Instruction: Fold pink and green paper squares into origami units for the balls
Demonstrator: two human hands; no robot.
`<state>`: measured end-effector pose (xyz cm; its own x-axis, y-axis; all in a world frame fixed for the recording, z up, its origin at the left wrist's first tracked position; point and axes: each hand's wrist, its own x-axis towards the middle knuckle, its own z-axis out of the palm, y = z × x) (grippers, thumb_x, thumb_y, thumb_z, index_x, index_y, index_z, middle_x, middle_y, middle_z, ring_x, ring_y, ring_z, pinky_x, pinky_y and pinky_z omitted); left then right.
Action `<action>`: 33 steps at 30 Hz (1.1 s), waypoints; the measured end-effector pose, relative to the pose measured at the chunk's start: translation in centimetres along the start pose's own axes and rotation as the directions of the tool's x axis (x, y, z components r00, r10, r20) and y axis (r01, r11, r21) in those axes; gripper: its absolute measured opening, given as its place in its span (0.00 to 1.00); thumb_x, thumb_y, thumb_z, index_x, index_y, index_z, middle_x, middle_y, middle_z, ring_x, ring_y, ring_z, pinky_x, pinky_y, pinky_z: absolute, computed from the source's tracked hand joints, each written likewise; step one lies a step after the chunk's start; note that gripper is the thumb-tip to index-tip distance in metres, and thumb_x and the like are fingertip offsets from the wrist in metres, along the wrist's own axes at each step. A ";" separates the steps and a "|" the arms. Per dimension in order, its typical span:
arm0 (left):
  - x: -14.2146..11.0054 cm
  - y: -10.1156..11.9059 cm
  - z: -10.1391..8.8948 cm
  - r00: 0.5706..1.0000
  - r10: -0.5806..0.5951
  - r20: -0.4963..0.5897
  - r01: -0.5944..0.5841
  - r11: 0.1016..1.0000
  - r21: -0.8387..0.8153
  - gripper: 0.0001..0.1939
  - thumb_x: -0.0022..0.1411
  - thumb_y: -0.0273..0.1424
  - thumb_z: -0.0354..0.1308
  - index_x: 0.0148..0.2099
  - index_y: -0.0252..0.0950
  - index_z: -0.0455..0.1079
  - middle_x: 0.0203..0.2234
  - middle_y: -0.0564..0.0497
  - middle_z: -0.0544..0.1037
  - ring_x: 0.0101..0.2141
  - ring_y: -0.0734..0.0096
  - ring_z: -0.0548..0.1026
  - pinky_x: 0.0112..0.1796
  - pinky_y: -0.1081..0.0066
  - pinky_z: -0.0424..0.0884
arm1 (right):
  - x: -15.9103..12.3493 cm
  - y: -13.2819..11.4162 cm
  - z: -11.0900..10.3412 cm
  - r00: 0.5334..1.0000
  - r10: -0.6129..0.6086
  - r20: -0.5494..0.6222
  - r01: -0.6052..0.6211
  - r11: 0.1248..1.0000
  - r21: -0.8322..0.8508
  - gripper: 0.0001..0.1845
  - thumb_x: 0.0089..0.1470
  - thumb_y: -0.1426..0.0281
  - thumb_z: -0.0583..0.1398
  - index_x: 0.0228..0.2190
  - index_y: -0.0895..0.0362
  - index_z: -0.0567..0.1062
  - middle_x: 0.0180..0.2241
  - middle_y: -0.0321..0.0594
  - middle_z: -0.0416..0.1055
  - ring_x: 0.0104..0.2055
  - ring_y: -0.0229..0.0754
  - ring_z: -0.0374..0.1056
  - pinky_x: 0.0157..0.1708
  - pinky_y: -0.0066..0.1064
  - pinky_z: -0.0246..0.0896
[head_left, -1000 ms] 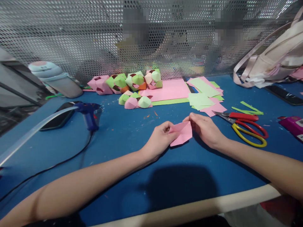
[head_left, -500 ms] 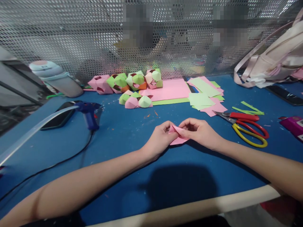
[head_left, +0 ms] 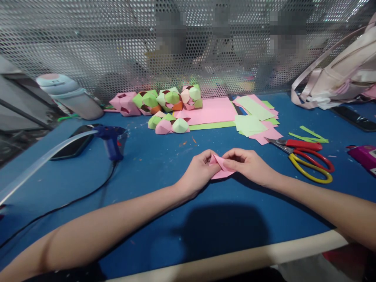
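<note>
Between my two hands is a small piece of pink paper (head_left: pixel 222 172), partly folded, with a raised flap near its middle. My left hand (head_left: pixel 198 172) pinches its left side, thumb on top. On the opposite side, my right hand (head_left: pixel 247 164) grips the paper between thumb and curled fingers. The fingertips behind the paper are partly hidden. Beyond my hands stand several folded paper shapes (head_left: pixel 167 124) in pink and green. Cut sheets of pink and green paper (head_left: pixel 252 123) lie in a loose pile behind my right hand.
Scissors (head_left: pixel 305 150) with red and yellow handles lie right of my hands, near green paper strips (head_left: pixel 311 136). A blue glue gun (head_left: pixel 111 141) with its cord is at left, by a phone (head_left: pixel 72 147) and a bottle (head_left: pixel 72 94). A perforated metal panel (head_left: pixel 129 51) closes the back.
My right thumb has shifted slightly left and up along the pink paper, and the flap lies a little differently. Both hands keep their hold.
</note>
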<state>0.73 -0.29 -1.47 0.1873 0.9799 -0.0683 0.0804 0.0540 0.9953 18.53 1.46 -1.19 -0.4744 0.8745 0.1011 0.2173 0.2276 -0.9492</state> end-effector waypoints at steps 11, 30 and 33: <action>-0.1 0.0 0.0 1.000 0.011 0.012 -0.011 0.999 0.033 0.05 0.53 0.28 0.59 0.32 0.33 0.66 0.22 0.59 0.65 0.24 0.81 0.60 0.25 0.79 0.56 | -0.2 0.0 0.4 0.990 -0.040 -0.132 0.027 0.995 -0.095 0.09 0.54 0.64 0.61 0.29 0.58 0.75 0.25 0.33 0.71 0.27 0.32 0.63 0.28 0.25 0.56; -0.3 0.5 -0.5 0.989 0.150 0.012 -0.150 0.979 0.137 0.12 0.62 0.38 0.56 0.39 0.34 0.75 0.34 0.50 0.79 0.36 0.70 0.73 0.39 0.74 0.67 | -0.3 -0.3 0.2 0.966 -0.164 -0.198 0.118 0.967 -0.226 0.06 0.54 0.72 0.60 0.26 0.57 0.75 0.26 0.32 0.71 0.30 0.33 0.66 0.32 0.26 0.59; -0.2 0.5 -0.8 0.987 0.159 0.027 -0.161 0.975 0.153 0.12 0.61 0.38 0.57 0.38 0.34 0.75 0.34 0.50 0.79 0.36 0.71 0.74 0.38 0.74 0.67 | -0.4 -0.4 0.1 0.965 -0.183 -0.187 0.134 0.960 -0.248 0.07 0.55 0.72 0.60 0.25 0.57 0.75 0.25 0.33 0.70 0.29 0.33 0.66 0.32 0.26 0.59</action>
<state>-0.01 -0.31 -0.90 0.2244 0.9705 0.0885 0.1980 -0.1344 0.9709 18.52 0.99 -0.85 -0.3384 0.8826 0.3264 0.3564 0.4413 -0.8236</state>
